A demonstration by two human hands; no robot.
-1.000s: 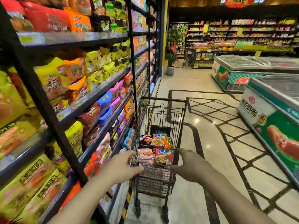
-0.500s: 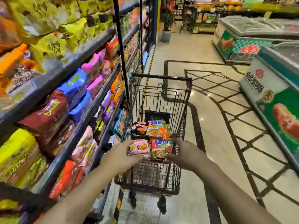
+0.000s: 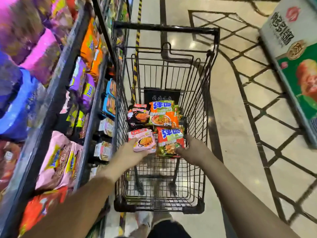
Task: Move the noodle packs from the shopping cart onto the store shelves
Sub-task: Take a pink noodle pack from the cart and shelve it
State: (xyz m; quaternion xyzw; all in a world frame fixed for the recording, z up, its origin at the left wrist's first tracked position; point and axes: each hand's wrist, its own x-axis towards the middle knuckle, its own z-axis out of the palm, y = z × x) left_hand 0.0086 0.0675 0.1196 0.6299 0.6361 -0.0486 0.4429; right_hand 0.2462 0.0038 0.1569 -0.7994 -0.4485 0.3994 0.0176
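Now at pick-up stage: left hand gripping pink noodle pack, right hand clutching orange-green noodle pack, both inside shopping cart. Next, probably: lift clear of wire sides, swing left onto store shelves.

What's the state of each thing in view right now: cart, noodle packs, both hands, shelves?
Shopping cart: upright beside the shelves, four packs inside.
Pink noodle pack: in cart, left hand gripping its near edge.
Near orange-green noodle pack: in cart, right hand curled round it.
Far orange-green noodle pack: lying in cart, untouched.
Dark noodle pack: lying in cart, untouched.
Store shelves: stocked with noodle packs.
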